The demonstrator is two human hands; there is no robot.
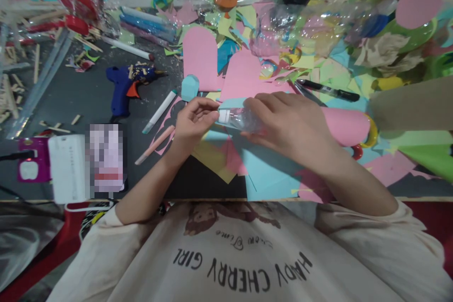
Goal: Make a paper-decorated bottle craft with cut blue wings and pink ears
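Observation:
A small clear plastic bottle (238,119) lies sideways between my hands, its white neck end (223,116) pointing left. My right hand (283,120) is wrapped round the body of the bottle from the right, hiding much of it. My left hand (195,121) is closed, thumb and fingertips pinching at the neck end. Along the bottle's upper side runs a light blue paper strip (231,103), its right end under my right fingers. Whether the strip is stuck to the bottle I cannot tell. Beyond my hands lie rounded pink paper pieces (200,56) and a blue paper piece (190,88).
A blue glue gun (122,87) lies left, with markers (160,112) nearer my left hand. A white power adapter (67,167) and a phone (106,158) sit at front left. Black pens (329,90) lie right. Paper scraps and plastic bottles (293,28) crowd the back.

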